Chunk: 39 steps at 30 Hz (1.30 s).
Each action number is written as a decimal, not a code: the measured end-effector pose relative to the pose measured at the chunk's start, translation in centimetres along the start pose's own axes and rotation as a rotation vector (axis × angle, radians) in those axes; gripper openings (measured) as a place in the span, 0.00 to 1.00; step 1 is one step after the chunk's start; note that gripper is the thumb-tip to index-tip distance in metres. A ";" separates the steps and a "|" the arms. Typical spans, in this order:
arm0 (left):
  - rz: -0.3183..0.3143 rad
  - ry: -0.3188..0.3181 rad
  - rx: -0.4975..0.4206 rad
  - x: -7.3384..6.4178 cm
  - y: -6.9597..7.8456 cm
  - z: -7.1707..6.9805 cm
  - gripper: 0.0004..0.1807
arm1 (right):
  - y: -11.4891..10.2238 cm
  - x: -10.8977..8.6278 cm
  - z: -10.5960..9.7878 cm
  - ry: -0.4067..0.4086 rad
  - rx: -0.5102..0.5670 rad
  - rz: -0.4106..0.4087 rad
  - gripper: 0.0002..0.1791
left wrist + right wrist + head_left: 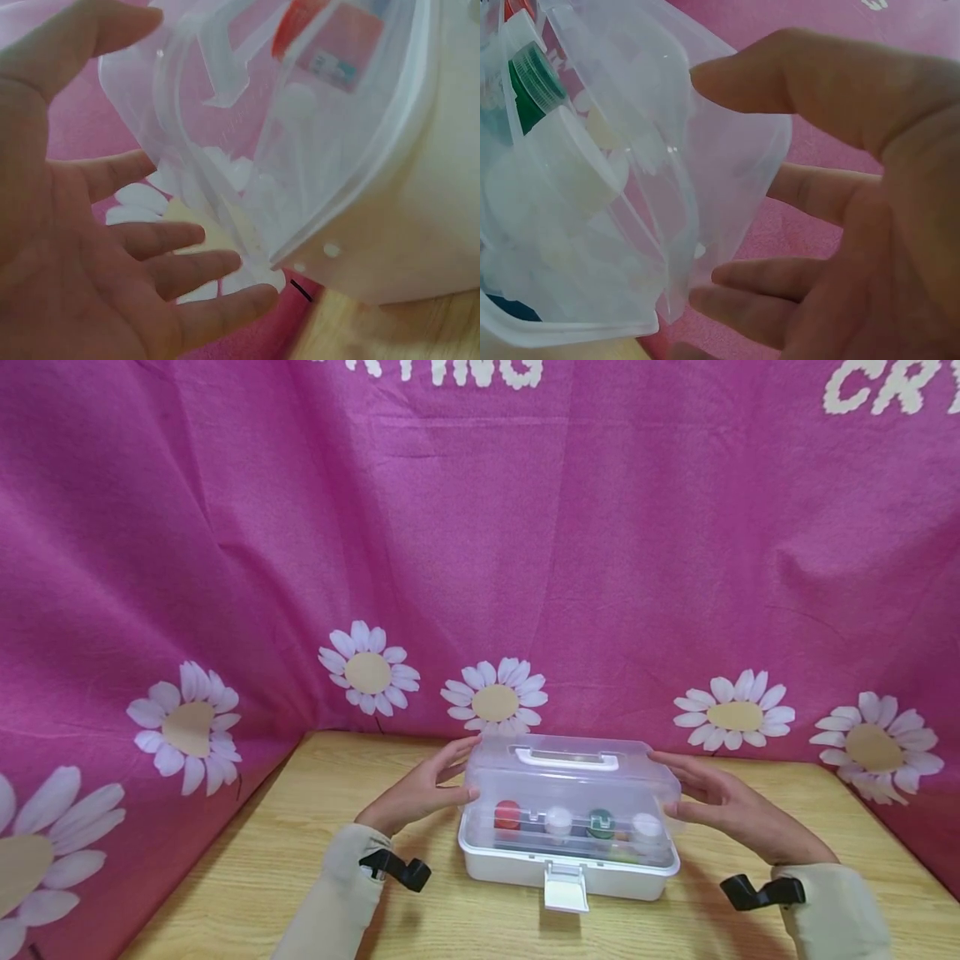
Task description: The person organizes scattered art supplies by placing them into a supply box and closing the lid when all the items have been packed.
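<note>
A white storage box [495, 865] stands on the table, with its front latch [566, 890] flipped down. Its clear lid [495, 768] carries a white handle [567, 760]; how far the lid is raised, I cannot tell. Through the plastic show a red cap [507, 814], a green cap [600, 823] and two white caps. My left hand [420, 789] is at the lid's left end, its thumb near the front and its fingers spread behind. On the right end, my right hand [738, 810] touches the lid with its thumb, the fingers extended behind. Neither hand shows curled fingers.
The wooden table [330, 785] extends around the box. Behind it and along both sides hangs a magenta cloth [480, 543] printed with daisies and white letters. A black strap mount [397, 868] sits at the left wrist, another [761, 892] at the right.
</note>
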<state>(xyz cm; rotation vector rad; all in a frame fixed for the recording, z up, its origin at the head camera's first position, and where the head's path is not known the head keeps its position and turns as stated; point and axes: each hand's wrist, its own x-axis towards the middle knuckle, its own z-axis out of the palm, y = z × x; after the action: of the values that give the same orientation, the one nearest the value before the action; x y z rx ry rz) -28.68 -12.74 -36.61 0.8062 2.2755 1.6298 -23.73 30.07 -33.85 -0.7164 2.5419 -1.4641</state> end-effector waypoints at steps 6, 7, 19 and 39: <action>0.018 -0.025 -0.005 0.1 -0.2 0.0 0.42 | 0.3 0.0 0.1 -0.034 0.054 -0.012 0.35; 0.019 -0.027 -0.005 0.1 -0.2 0.0 0.42 | 0.3 0.0 0.1 -0.037 0.059 -0.024 0.35; 0.045 -0.078 0.013 -0.1 -0.7 -0.3 0.40 | 0.8 -0.1 0.0 -0.065 0.087 -0.008 0.36; 0.034 -0.111 0.013 -0.1 -0.7 -0.4 0.40 | 1.2 -0.3 -0.1 -0.096 0.030 0.010 0.36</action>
<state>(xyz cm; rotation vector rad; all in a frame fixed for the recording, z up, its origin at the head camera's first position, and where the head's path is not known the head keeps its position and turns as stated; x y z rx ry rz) -28.98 -13.25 -37.14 0.9201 2.2098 1.5449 -23.90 30.76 -34.82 -0.7490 2.4442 -1.4250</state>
